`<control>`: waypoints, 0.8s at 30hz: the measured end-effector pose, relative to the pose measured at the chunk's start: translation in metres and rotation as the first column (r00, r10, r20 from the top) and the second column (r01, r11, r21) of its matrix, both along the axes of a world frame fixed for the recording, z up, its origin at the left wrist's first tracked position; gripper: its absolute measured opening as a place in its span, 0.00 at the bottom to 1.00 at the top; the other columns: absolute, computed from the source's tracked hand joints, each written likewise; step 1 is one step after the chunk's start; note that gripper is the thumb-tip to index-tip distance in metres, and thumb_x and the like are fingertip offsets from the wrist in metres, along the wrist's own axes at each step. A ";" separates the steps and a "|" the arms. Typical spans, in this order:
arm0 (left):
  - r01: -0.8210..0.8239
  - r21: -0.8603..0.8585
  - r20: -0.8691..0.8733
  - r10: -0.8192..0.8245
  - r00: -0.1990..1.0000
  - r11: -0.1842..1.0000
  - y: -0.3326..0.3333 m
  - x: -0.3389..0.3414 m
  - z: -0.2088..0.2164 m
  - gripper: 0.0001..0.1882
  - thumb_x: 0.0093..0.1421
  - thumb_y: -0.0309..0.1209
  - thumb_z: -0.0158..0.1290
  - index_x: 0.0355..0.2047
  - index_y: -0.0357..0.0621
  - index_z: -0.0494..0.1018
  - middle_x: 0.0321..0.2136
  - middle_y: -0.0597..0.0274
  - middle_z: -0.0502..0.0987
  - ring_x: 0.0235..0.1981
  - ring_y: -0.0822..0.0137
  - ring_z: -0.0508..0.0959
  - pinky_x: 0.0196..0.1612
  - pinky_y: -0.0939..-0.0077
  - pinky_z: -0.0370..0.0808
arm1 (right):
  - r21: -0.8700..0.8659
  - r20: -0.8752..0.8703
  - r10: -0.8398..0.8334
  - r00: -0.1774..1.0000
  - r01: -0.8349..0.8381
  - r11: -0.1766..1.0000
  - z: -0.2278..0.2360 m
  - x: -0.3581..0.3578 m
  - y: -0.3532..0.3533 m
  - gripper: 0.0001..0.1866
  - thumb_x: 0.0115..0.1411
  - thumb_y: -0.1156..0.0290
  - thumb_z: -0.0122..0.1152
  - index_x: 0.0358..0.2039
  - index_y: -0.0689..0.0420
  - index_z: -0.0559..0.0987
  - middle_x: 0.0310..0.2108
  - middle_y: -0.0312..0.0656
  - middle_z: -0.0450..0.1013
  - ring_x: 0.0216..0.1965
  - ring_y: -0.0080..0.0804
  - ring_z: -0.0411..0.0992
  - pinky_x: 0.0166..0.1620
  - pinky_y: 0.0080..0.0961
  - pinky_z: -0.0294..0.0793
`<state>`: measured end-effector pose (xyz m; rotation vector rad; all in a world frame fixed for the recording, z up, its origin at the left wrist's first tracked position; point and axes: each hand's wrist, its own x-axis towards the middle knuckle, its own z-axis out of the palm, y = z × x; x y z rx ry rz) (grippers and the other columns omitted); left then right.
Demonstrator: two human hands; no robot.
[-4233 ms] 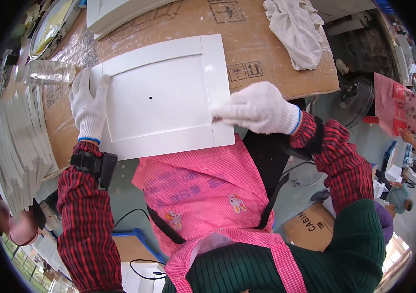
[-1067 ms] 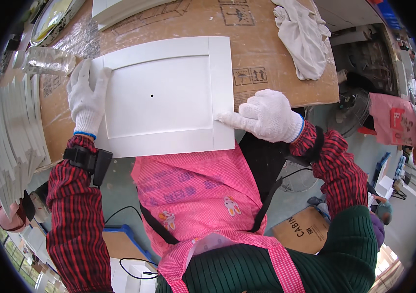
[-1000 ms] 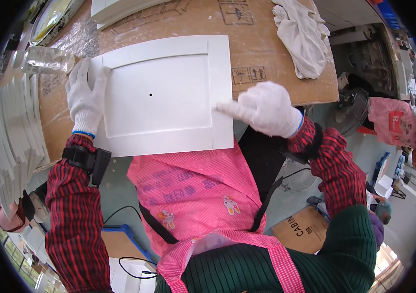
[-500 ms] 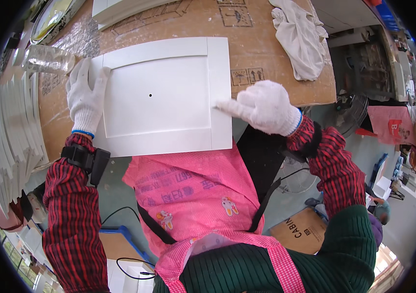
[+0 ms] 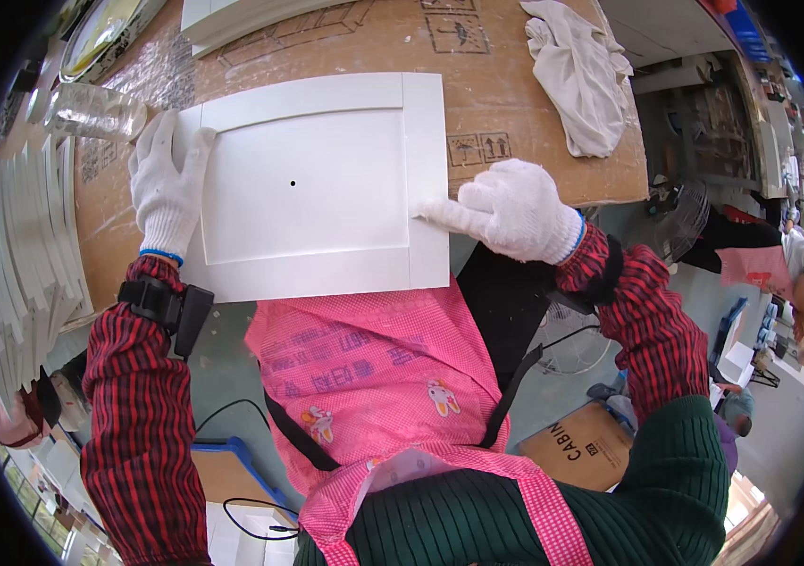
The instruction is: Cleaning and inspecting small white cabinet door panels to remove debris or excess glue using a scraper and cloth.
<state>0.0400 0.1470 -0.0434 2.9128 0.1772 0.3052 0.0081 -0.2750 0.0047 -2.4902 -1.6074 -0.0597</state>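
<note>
left hand [image 5: 168, 189]: fingers flat on the white cabinet door panel [image 5: 312, 184]'s left edge, unmoved | panel: flat on cardboard-covered surface [image 5: 506, 104], near edge overhanging | right hand [image 5: 515, 209]: forefinger has slid along right frame, seemingly checking it, other fingers curled, gripping nothing

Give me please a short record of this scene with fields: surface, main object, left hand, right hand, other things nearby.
surface: cardboard-covered table
main object: white framed panel lying flat, small dark hole near its middle, its near edge past the table edge
left hand: left hand, white glove, flat on the panel's left frame
right hand: right hand, white glove, index finger touching the panel's right frame
other things nearby: white cloth right of the panel; clear plastic bottle lying at far left; stack of white panels on the left side
</note>
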 end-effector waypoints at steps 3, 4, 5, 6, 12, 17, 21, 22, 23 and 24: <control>0.000 -0.012 0.000 0.000 1.000 1.000 -0.002 0.001 0.001 0.36 0.66 0.52 0.55 0.65 0.39 0.68 0.65 0.48 0.67 0.67 0.47 0.64 0.70 0.57 0.60 | 0.068 0.055 -0.060 0.997 0.057 0.996 -0.003 0.004 0.000 0.28 0.57 0.68 0.57 0.60 0.39 0.78 0.22 0.32 0.68 0.21 0.31 0.73 0.23 0.32 0.72; -0.003 -0.015 -0.002 0.003 1.000 1.000 0.000 0.000 0.001 0.36 0.66 0.52 0.55 0.65 0.39 0.68 0.65 0.48 0.67 0.66 0.47 0.64 0.70 0.57 0.60 | 0.055 0.021 -0.038 0.999 0.037 0.998 -0.002 0.001 0.000 0.28 0.57 0.68 0.56 0.60 0.39 0.78 0.22 0.32 0.68 0.21 0.31 0.73 0.23 0.32 0.72; -0.005 -0.019 -0.005 0.005 1.000 1.000 0.001 -0.001 0.000 0.36 0.66 0.52 0.55 0.65 0.39 0.68 0.65 0.48 0.67 0.66 0.47 0.64 0.70 0.57 0.60 | 0.041 -0.013 -0.016 1.000 0.017 0.999 -0.002 0.001 0.001 0.28 0.57 0.68 0.56 0.59 0.39 0.78 0.22 0.32 0.68 0.21 0.31 0.73 0.23 0.32 0.72; -0.009 -0.017 -0.006 0.009 1.000 1.000 0.003 -0.001 -0.001 0.36 0.66 0.52 0.55 0.65 0.39 0.68 0.65 0.48 0.67 0.66 0.47 0.64 0.70 0.57 0.60 | 0.043 -0.015 -0.013 1.000 0.013 0.999 -0.003 0.001 0.002 0.28 0.57 0.68 0.56 0.59 0.39 0.78 0.22 0.32 0.68 0.21 0.31 0.73 0.23 0.32 0.72; 0.012 0.009 0.054 -0.013 0.998 1.000 0.004 0.002 -0.005 0.38 0.64 0.56 0.56 0.64 0.39 0.70 0.65 0.49 0.69 0.65 0.46 0.66 0.68 0.56 0.63 | 0.175 0.114 -0.077 0.991 0.056 0.983 -0.012 0.005 0.003 0.25 0.55 0.65 0.58 0.55 0.40 0.82 0.19 0.30 0.64 0.19 0.30 0.69 0.22 0.31 0.67; 0.014 -0.001 0.045 -0.014 0.999 1.000 0.005 0.002 -0.004 0.37 0.65 0.55 0.56 0.64 0.40 0.70 0.65 0.50 0.68 0.65 0.46 0.66 0.69 0.56 0.63 | 0.151 0.120 -0.055 0.991 0.036 0.988 -0.012 -0.001 0.004 0.26 0.52 0.67 0.61 0.54 0.41 0.82 0.18 0.29 0.63 0.19 0.29 0.67 0.22 0.30 0.67; 0.010 -0.012 0.035 -0.010 0.999 1.000 0.004 0.003 -0.005 0.37 0.65 0.55 0.56 0.64 0.40 0.70 0.66 0.50 0.68 0.66 0.46 0.65 0.69 0.55 0.63 | 0.165 0.108 -0.118 0.987 0.100 0.981 -0.012 -0.001 0.007 0.28 0.53 0.67 0.59 0.57 0.39 0.81 0.19 0.29 0.64 0.18 0.28 0.68 0.22 0.29 0.67; 0.013 0.001 0.041 -0.013 0.999 1.000 0.006 0.003 -0.007 0.37 0.65 0.55 0.55 0.64 0.41 0.70 0.66 0.50 0.68 0.66 0.46 0.65 0.69 0.55 0.62 | 0.114 0.079 -0.058 0.995 0.049 0.992 -0.009 -0.008 0.007 0.28 0.53 0.67 0.59 0.58 0.39 0.80 0.19 0.29 0.64 0.18 0.28 0.68 0.22 0.29 0.67; 0.016 0.014 0.048 -0.017 0.999 1.000 0.007 0.003 -0.008 0.37 0.65 0.55 0.55 0.64 0.41 0.70 0.66 0.50 0.68 0.66 0.46 0.65 0.69 0.55 0.62 | 0.096 0.031 -0.024 0.999 0.021 0.995 -0.010 -0.017 0.003 0.30 0.54 0.65 0.58 0.60 0.38 0.78 0.18 0.29 0.63 0.18 0.28 0.67 0.21 0.30 0.67; 0.018 0.009 0.047 -0.018 0.999 1.000 0.008 0.002 -0.009 0.37 0.65 0.55 0.55 0.64 0.41 0.70 0.66 0.50 0.68 0.66 0.46 0.65 0.69 0.55 0.62 | 0.055 0.043 -0.018 0.999 0.015 0.998 -0.008 -0.026 0.001 0.30 0.54 0.64 0.57 0.60 0.37 0.78 0.18 0.29 0.61 0.17 0.28 0.66 0.21 0.29 0.66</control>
